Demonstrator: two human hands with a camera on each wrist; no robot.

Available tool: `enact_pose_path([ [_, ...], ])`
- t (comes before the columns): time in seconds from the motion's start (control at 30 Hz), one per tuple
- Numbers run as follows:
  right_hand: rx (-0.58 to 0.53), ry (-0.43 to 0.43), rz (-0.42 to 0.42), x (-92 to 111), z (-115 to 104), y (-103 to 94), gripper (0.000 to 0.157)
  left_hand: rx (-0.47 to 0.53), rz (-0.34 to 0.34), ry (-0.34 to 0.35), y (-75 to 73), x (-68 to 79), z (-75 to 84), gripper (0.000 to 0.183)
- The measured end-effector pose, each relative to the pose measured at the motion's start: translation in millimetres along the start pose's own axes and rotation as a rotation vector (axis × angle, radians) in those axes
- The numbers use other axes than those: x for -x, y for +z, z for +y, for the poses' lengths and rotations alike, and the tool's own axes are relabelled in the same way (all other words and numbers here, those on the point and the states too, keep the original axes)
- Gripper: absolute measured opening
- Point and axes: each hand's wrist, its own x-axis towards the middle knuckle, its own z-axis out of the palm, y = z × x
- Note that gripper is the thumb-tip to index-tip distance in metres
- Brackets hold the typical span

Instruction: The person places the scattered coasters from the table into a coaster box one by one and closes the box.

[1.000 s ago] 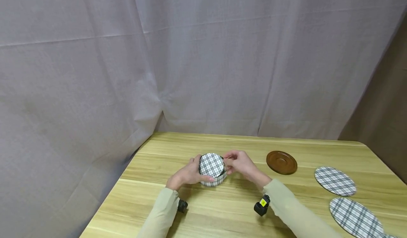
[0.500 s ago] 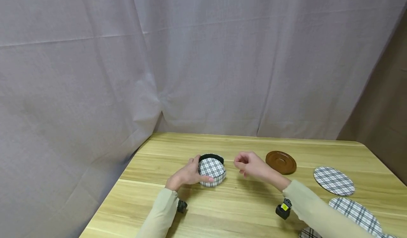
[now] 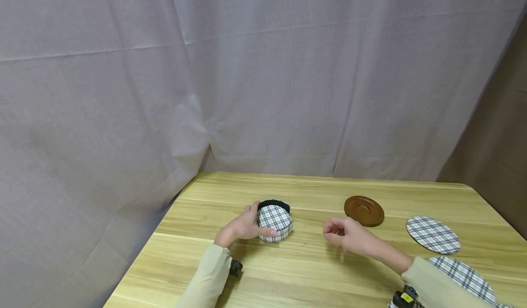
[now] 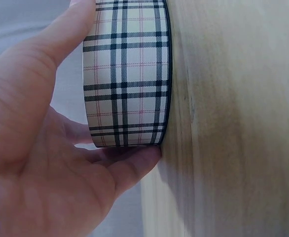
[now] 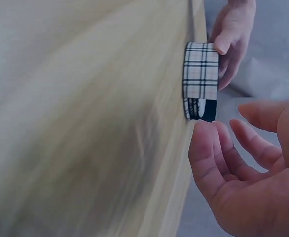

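Observation:
On the table stands a round black-and-white plaid coaster holder (image 3: 285, 233) with a black inner wall. A plaid round coaster (image 3: 273, 216) lies inside it. My left hand (image 3: 244, 227) grips the holder's left side, thumb along the front and fingers behind; the left wrist view shows the hand (image 4: 51, 148) curled round the plaid wall (image 4: 127, 74). To the right, above the table, is my right hand (image 3: 352, 238), its fingers loosely curled. Nothing is between its fingers (image 5: 208, 155) in the right wrist view, and it is apart from the holder (image 5: 201, 71).
A round brown wooden coaster (image 3: 364, 211) lies behind my right hand. Farther right are a plaid round mat (image 3: 433, 235) and another plaid mat (image 3: 463, 276), partly hidden by my right sleeve. More plaid pieces show at the bottom right. A grey curtain (image 3: 267, 79) hangs behind the table.
My right hand has let go at the holder's right edge and moved right and nearer. The plaid coaster has dropped lower inside the holder, baring the black wall. My left hand has stayed.

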Motion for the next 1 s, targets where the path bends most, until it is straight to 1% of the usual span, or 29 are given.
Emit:
enact_pose_path([
  [0.13,-0.013,-0.015,-0.014,18,7,-5.4,0.019,0.001,0.002,-0.003,-0.3,0.2,-0.3,0.118],
  [0.37,-0.007,-0.045,-0.027,41,19,-12.7,0.016,0.001,0.004,-0.007,-0.3,1.1,-1.9,0.118],
  [0.43,0.009,-0.081,-0.047,47,23,-15.0,0.014,-0.006,0.005,-0.008,0.4,0.9,-2.6,0.119],
  [0.6,0.082,-0.235,-0.077,64,31,-19.6,0.007,-0.007,0.001,-0.018,0.7,1.1,-1.0,0.119],
  [0.67,0.105,-0.279,-0.089,71,33,-20.7,0.008,-0.004,-0.001,-0.019,0.5,0.9,-0.2,0.120],
  [0.7,0.107,-0.285,-0.104,74,34,-21.7,0.009,-0.004,-0.001,-0.018,0.4,0.8,0.5,0.120],
  [0.83,0.110,-0.242,-0.186,89,36,-27.0,0.010,-0.003,0.000,-0.018,-0.1,0.7,2.2,0.119],
  [0.9,0.097,-0.191,-0.228,95,35,-30.8,0.012,-0.004,0.000,-0.017,-0.3,0.8,2.4,0.119],
  [1.0,0.093,-0.127,-0.263,105,35,-36.2,0.014,-0.001,-0.001,-0.019,-0.3,1.6,1.8,0.118],
])
